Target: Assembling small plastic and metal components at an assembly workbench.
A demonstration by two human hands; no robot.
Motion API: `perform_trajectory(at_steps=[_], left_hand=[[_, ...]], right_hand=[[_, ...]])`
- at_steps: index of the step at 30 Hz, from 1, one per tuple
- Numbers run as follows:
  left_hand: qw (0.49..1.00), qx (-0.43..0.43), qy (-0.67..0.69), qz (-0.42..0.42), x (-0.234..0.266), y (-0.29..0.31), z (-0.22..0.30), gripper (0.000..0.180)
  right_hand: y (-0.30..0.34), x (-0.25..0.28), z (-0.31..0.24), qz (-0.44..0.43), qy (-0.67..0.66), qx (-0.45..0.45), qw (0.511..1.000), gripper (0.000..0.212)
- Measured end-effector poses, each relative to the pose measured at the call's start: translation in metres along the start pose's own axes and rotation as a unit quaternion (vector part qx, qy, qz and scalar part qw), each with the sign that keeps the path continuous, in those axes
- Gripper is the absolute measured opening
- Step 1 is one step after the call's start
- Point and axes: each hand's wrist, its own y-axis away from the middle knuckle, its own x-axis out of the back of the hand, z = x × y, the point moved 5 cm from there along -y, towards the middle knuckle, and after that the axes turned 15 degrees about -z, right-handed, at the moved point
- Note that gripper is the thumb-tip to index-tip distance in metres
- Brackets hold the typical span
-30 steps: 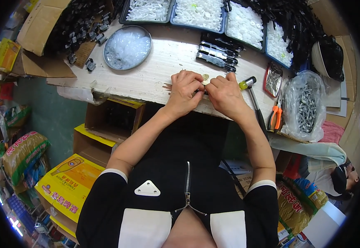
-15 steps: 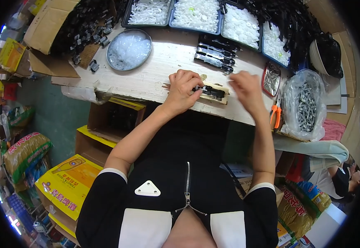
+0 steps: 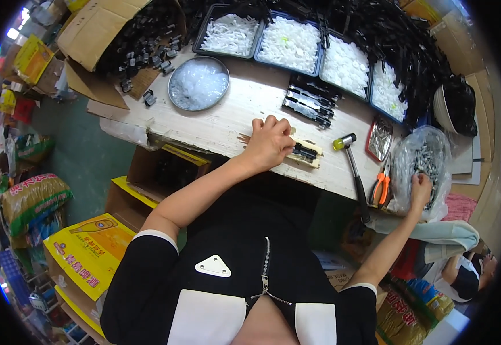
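Note:
My left hand [image 3: 270,145] is closed over the left end of a black plastic part [image 3: 306,152], which lies in a cream block-like holder [image 3: 317,163] near the table's front edge. The fingertips and whatever is under them are partly hidden. At the far right, my right hand [image 3: 421,191] reaches into a clear plastic bag [image 3: 400,158] of small grey metal pieces [image 3: 427,155]. Its fingers are drawn together, and what they hold, if anything, cannot be made out. Between the hands lies a hammer [image 3: 355,169] with a yellow-and-grey head and black handle.
Orange-handled pliers [image 3: 381,187] and a red-rimmed tray [image 3: 379,138] lie beside the bag. Several black assemblies [image 3: 309,103] are lined up behind the holder. Trays of white parts [image 3: 289,45], a round metal dish [image 3: 198,83] and black parts [image 3: 417,63] stand farther back.
My right hand has moved from beside the holder out to the bag at the right. The hammer now shows in full view. My left hand stays at the holder; the whole view has shifted slightly.

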Motion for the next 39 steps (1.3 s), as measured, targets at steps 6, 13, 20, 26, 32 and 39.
perform_trajectory(at_steps=[6, 13, 20, 26, 32, 39], left_hand=[[0.998, -0.05, 0.016, 0.035, -0.002, 0.006, -0.002, 0.018], [0.987, -0.017, 0.013, 0.16, 0.055, -0.028, -0.072, 0.021], [0.962, 0.187, -0.057, 0.192, 0.124, -0.125, -0.19, 0.021], [0.971, 0.214, -0.072, 0.081, 0.112, -0.163, -0.211, 0.029], [0.925, 0.076, 0.252, 0.274, 0.145, -0.131, -0.2, 0.019], [0.845, 0.085, 0.478, 0.225, 0.149, -0.032, -0.169, 0.016]], right_hand=[[-0.026, -0.028, 0.013, 0.005, 0.009, 0.081, 0.997, 0.029], [-0.008, -0.008, -0.011, 0.011, -0.032, 0.038, 0.999, 0.026], [-0.007, -0.013, 0.005, 0.107, -0.115, 0.103, 0.982, 0.024], [0.001, -0.019, 0.011, -0.002, -0.128, 0.048, 0.991, 0.022], [0.01, -0.014, 0.012, 0.089, -0.165, 0.093, 0.978, 0.017], [0.013, -0.015, 0.007, 0.145, -0.209, 0.102, 0.962, 0.02]])
